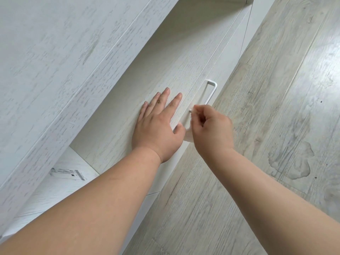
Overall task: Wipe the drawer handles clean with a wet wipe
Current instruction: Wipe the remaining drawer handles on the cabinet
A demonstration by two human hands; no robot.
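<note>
A white bar handle is fixed to the front of a pale wood-grain drawer. My right hand pinches a white wet wipe around the handle's near end; most of the wipe is hidden by the fingers. My left hand lies flat with spread fingers on the drawer unit's top panel, just left of the handle. The far end of the handle is bare.
A thick wood-grain tabletop overhangs the drawer unit on the left. A sticker with a barcode shows on a white panel below it. Light wood-plank floor fills the right side, with a damp patch.
</note>
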